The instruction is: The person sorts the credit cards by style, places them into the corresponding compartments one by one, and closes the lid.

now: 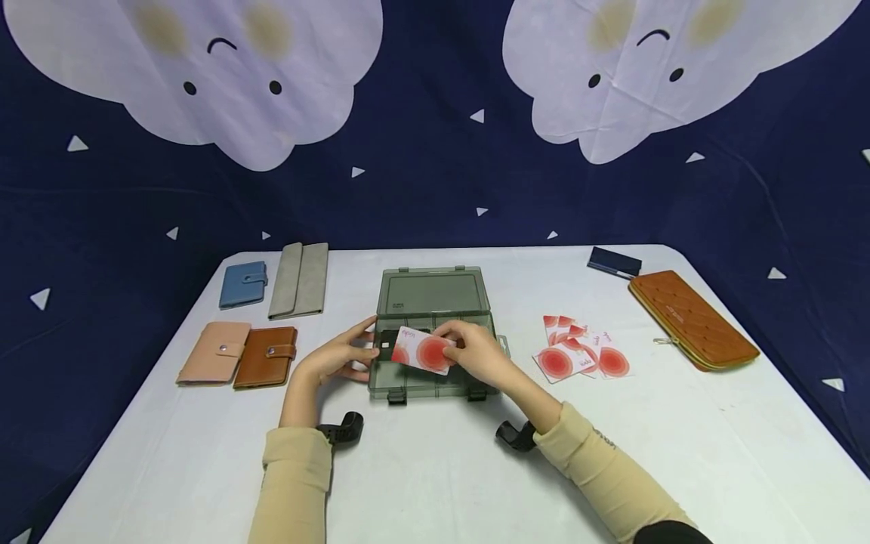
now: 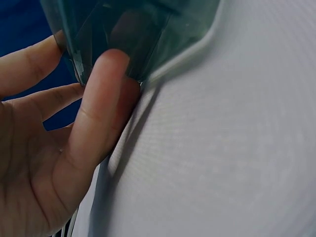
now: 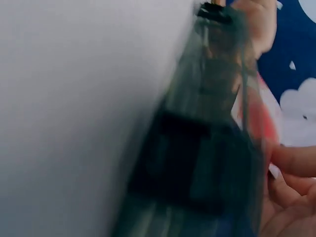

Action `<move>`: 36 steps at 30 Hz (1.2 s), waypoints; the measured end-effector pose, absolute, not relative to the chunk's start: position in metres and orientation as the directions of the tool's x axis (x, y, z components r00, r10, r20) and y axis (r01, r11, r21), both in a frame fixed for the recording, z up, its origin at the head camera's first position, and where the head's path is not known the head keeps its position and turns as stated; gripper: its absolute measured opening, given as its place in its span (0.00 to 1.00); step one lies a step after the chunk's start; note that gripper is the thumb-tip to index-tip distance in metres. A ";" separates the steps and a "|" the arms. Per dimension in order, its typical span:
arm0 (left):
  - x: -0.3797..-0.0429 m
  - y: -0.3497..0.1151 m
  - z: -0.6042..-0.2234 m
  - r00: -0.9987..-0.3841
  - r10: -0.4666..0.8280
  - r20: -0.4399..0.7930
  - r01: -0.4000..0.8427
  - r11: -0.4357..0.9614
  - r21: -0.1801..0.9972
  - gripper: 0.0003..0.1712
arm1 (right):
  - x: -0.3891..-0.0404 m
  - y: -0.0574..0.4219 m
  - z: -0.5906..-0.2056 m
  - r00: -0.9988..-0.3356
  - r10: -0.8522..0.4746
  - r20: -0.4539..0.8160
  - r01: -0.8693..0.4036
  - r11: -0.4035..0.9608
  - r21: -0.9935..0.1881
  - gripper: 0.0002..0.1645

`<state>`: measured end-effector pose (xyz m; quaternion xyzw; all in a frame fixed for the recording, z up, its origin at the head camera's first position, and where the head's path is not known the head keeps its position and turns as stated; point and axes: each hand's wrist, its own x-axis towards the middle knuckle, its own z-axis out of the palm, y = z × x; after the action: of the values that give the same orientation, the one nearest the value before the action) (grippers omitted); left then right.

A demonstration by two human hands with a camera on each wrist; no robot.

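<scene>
A translucent green-grey plastic box (image 1: 435, 387) lies on the table with its lid (image 1: 431, 293) swung back. My left hand (image 1: 337, 353) holds the box's left side, thumb at the edge; the left wrist view shows this thumb (image 2: 98, 103) against the clear wall. My right hand (image 1: 479, 351) pinches a red-and-white card (image 1: 423, 350) by its right end, tilted over the box. In the right wrist view, the card (image 3: 261, 116) shows partly behind the box wall. A black piece with a small white square (image 1: 386, 344) is in the box's left part, partly covered by the card.
Several similar cards (image 1: 578, 351) lie overlapping right of the box. Beyond them are a brown zip wallet (image 1: 693, 321) and a dark blue case (image 1: 614, 261). Pink (image 1: 214, 353), brown (image 1: 265, 359), blue (image 1: 242, 285) and grey (image 1: 299, 281) wallets lie at left.
</scene>
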<state>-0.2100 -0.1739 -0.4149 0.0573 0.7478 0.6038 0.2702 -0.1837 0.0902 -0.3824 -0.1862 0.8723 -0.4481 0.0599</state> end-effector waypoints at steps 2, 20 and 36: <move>-0.210 -0.174 -0.415 -0.847 0.412 -0.335 -0.241 0.263 0.934 0.44 | -0.181 0.083 -0.385 -0.913 -0.400 0.079 -0.319 0.580 -0.749 0.14; -0.210 -0.174 -0.416 -0.851 0.406 -0.332 -0.235 0.272 0.933 0.44 | -0.173 0.067 -0.391 -0.799 -0.579 -0.160 -0.412 0.723 -0.555 0.24; -0.210 -0.173 -0.415 -0.852 0.398 -0.341 -0.239 0.283 0.929 0.44 | -0.175 0.108 -0.375 -0.880 -0.473 0.041 -0.397 0.687 -0.609 0.17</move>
<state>-0.2102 -0.1731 -0.4151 0.0526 0.7552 0.5963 0.2671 -0.1751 0.1077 -0.3746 -0.2372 0.9164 -0.3169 0.0599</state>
